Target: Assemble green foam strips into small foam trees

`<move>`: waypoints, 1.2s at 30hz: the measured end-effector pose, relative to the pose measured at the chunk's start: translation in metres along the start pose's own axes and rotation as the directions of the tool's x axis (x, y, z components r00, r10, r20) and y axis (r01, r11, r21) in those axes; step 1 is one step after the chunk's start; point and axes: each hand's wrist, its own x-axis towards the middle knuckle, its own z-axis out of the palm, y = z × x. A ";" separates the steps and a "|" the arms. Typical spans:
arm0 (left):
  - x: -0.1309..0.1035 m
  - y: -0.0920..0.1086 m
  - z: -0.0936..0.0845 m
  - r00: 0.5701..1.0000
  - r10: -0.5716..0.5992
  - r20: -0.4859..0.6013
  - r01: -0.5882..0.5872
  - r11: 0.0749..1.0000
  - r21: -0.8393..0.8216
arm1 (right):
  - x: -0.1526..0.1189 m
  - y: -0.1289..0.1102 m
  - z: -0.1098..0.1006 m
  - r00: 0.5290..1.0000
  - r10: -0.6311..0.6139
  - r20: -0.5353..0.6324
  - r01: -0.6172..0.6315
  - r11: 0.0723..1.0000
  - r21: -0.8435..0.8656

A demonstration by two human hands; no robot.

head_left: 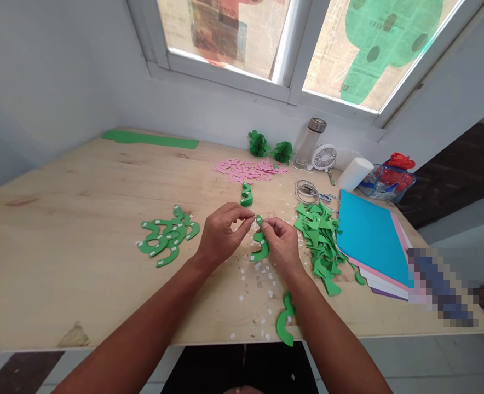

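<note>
My right hand pinches a curved green cutout, which has small white squares stuck on it. Thumb and fingertips of my left hand are pressed together just left of the cutout's upper tip; whatever is between them is too small to make out. To the left lies a loose pile of similar green cutouts with white squares. Beyond my hands is a small stack of green cutouts. Another green cutout lies by the front edge, and tiny white paper bits are scattered below my hands.
Green scraps are heaped right of my right hand, beside coloured sheets. Behind are tape rolls, pink cutouts, a glass bottle, a small fan and a white roll. A green strip lies far left.
</note>
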 end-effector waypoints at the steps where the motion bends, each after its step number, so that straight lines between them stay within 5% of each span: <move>1: -0.001 0.000 0.001 1.000 0.018 0.006 -0.018 1.000 0.007 | 0.000 0.000 0.000 1.000 -0.020 -0.003 0.020 0.999 -0.030; 8: -0.002 -0.004 0.003 0.999 0.033 -0.011 -0.032 0.998 0.046 | -0.001 0.002 -0.002 0.998 -0.061 -0.018 0.059 0.991 -0.117; 12: 0.000 -0.010 0.004 0.991 -0.106 0.078 0.109 0.993 -0.036 | 0.000 0.003 -0.002 0.996 -0.072 -0.055 0.065 0.991 -0.119; 16: 0.000 -0.013 0.007 0.900 -0.278 0.337 0.366 0.900 -0.237 | 0.002 0.001 -0.003 0.991 -0.082 -0.107 0.072 0.993 -0.094; 19: -0.001 -0.013 0.011 0.842 -0.328 0.428 0.477 0.823 -0.308 | 0.002 -0.001 -0.003 0.988 -0.080 -0.131 0.070 0.995 -0.074; 36: 0.000 -0.016 0.010 0.771 -0.463 0.437 0.635 0.504 -0.586 | -0.001 -0.007 -0.001 0.988 -0.130 -0.083 0.128 0.991 -0.026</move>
